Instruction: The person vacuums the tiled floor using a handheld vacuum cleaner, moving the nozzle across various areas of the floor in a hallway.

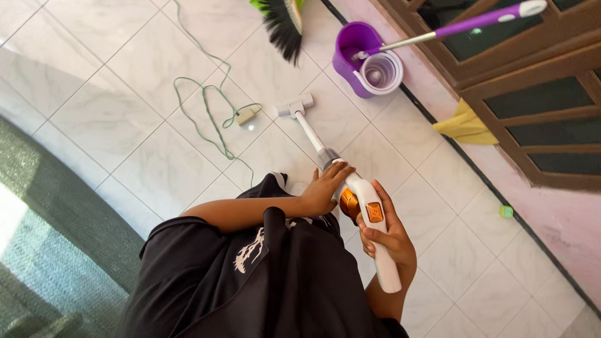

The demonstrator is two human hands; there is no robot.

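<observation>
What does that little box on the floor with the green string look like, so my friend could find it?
Start at the purple mop bucket by the wooden door, then look left across the white tiles, past the vacuum head. There lies a small beige box on the end of a tangled green cord. A tiny light glows beside it, which nothing else on the floor has.

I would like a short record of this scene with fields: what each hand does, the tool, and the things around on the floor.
right hand: wrapped around the handle of the stick vacuum
left hand: fingers resting on the vacuum body, near the tube
vacuum head: on the tiled floor, ahead of the person
cable: green cord lying in loops, with a small adapter
near the wall: purple mop bucket, mop handle, black broom, yellow cloth
left edge: green rug
</observation>
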